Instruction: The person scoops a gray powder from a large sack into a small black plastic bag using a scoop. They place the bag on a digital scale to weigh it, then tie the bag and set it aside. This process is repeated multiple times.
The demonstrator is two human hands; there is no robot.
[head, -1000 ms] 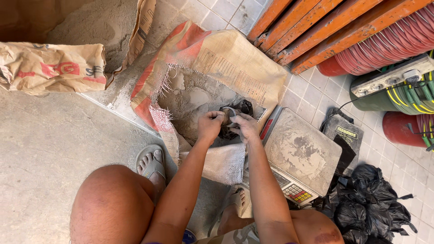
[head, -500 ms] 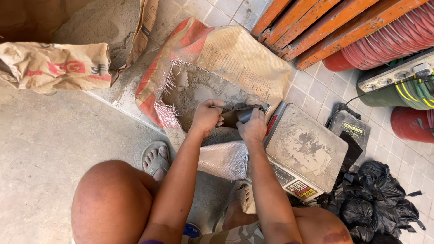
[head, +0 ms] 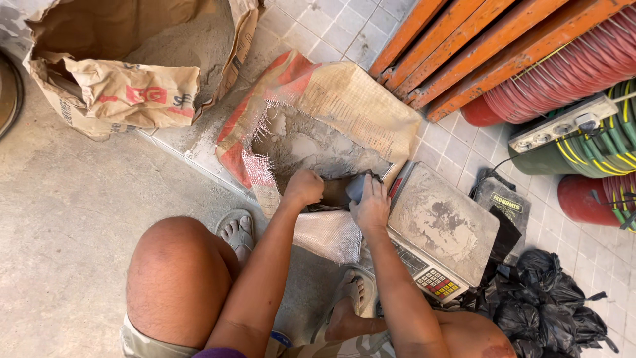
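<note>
A woven plastic sack lies torn open on the tiled floor, its cut edge frayed into loose white threads, its skin tan with red bands; inside sits a mound of grey powder, dry and clumped. At the mouth of the sack both hands meet. The left hand is closed in a fist on the rim of a small dark bag, and the right hand is clamped on the other side of it — a grey-blue scoop-like thing shows under the right fingers, but its shape is too hidden to tell. Below the hands a flap of pale woven cloth hangs down, fine-meshed and dusty. Just right of the hands stands a scale, its flat metal pan smeared with dried grey stains, a keypad at its near edge. Two paper sacks slump at upper left, crumpled and open. Orange beams, red ribbed hose and black bags crowd the right side — the person's knees and sandalled feet fill the near ground.
</note>
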